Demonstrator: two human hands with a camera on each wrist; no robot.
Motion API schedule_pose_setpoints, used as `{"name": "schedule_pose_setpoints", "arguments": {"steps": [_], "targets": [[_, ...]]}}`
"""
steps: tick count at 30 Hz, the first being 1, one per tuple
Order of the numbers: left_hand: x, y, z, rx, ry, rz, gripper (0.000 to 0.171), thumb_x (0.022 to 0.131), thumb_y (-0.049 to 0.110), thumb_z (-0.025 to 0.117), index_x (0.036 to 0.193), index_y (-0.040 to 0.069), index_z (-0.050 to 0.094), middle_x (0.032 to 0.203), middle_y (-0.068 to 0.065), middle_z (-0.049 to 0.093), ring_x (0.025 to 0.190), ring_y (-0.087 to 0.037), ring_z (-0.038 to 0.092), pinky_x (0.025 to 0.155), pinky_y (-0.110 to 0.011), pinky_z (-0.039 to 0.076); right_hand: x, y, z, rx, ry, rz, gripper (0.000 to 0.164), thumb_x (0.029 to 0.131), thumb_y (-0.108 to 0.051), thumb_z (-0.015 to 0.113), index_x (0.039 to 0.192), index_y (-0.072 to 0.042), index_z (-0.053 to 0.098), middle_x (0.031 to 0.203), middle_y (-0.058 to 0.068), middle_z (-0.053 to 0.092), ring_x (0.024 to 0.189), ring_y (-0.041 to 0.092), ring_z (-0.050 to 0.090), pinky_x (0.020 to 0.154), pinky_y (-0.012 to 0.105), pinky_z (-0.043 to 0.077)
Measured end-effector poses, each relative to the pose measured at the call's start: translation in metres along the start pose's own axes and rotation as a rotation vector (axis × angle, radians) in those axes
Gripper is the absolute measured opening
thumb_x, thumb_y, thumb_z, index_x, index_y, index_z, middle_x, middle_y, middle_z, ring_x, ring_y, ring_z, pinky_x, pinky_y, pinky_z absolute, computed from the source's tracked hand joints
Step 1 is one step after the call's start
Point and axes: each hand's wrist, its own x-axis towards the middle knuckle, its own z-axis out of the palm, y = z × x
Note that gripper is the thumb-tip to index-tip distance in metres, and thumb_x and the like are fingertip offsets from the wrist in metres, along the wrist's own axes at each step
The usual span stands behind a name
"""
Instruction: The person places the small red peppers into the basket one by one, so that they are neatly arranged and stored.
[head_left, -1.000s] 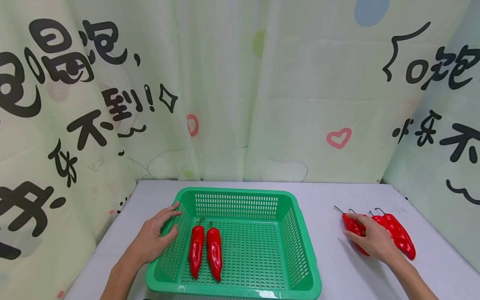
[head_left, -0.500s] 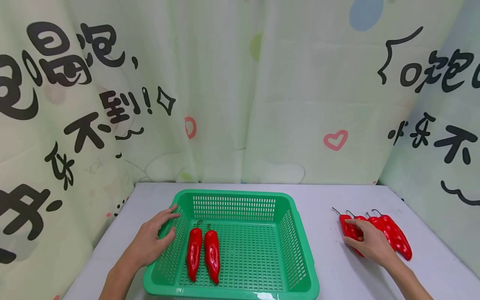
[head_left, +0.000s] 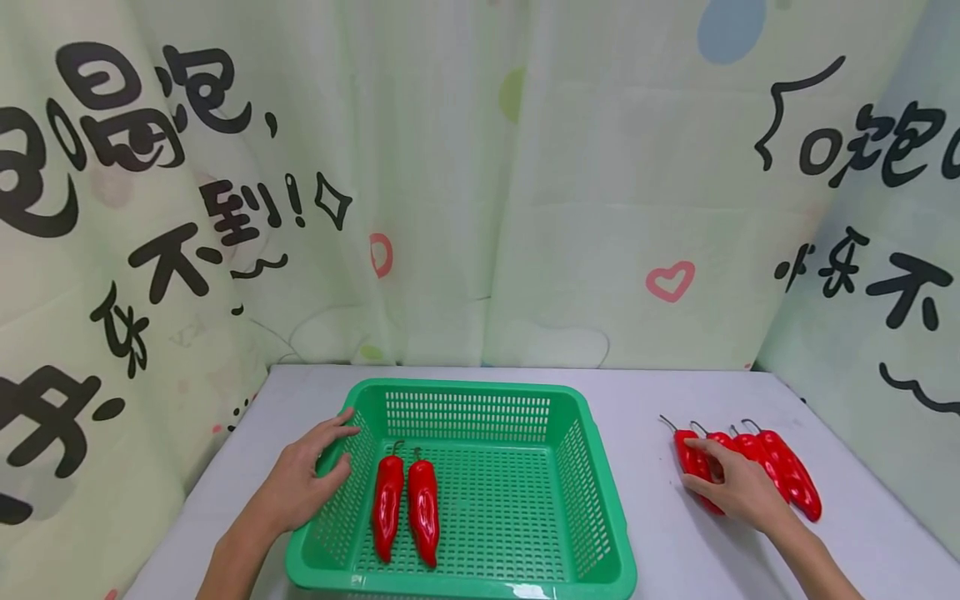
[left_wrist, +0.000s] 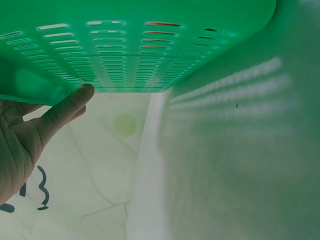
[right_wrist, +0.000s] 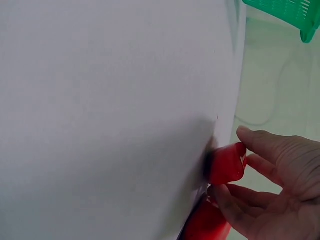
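Observation:
A green plastic basket (head_left: 495, 508) with slotted walls stands on the white table, and two glossy red peppers (head_left: 387, 508) lie side by side inside on its left. My left hand (head_left: 303, 475) rests at the basket's left rim, thumb and fingers spread. In the left wrist view the hand (left_wrist: 40, 130) touches the green wall (left_wrist: 115, 55). On the right, my right hand (head_left: 738, 487) holds the leftmost pepper (head_left: 690, 454) of a group between thumb and fingers. The right wrist view shows that pepper (right_wrist: 227, 164) in the fingers, with another red pepper (right_wrist: 207, 222) just beside it.
More red peppers (head_left: 787, 471) lie close together to the right of the right hand, stems pointing away. The white table top (head_left: 660, 567) shows between basket and peppers. A printed pale curtain (head_left: 585, 208) encloses the back and sides.
The right hand and the pepper it holds have shifted slightly left, away from the other peppers. The left hand stays at the basket. The head view has moved a little.

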Motion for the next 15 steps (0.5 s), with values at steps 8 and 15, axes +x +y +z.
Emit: {"name": "schedule_pose_setpoints", "arguments": {"steps": [8, 15], "targets": [[0.0002, 0.0004, -0.0001, -0.006, 0.000, 0.003, 0.036, 0.093, 0.002, 0.063, 0.129, -0.002, 0.065, 0.151, -0.019, 0.052, 0.137, -0.045, 0.050, 0.104, -0.064, 0.045, -0.0005, -0.0005, 0.0012, -0.032, -0.017, -0.005, 0.080, 0.080, -0.029, 0.086, 0.141, 0.007, 0.050, 0.122, 0.038, 0.055, 0.109, 0.055, 0.052, 0.069, 0.049, 0.062], [0.0006, 0.0014, -0.0006, -0.008, -0.003, -0.009, 0.036, 0.093, 0.002, 0.064, 0.129, -0.002, 0.065, 0.151, -0.019, 0.052, 0.137, -0.045, 0.049, 0.105, -0.064, 0.045, -0.0013, -0.0009, 0.0018, -0.012, 0.002, 0.007, 0.080, 0.080, -0.026, 0.086, 0.142, 0.009, 0.049, 0.123, 0.039, 0.054, 0.110, 0.055, 0.051, 0.069, 0.048, 0.062]]}}
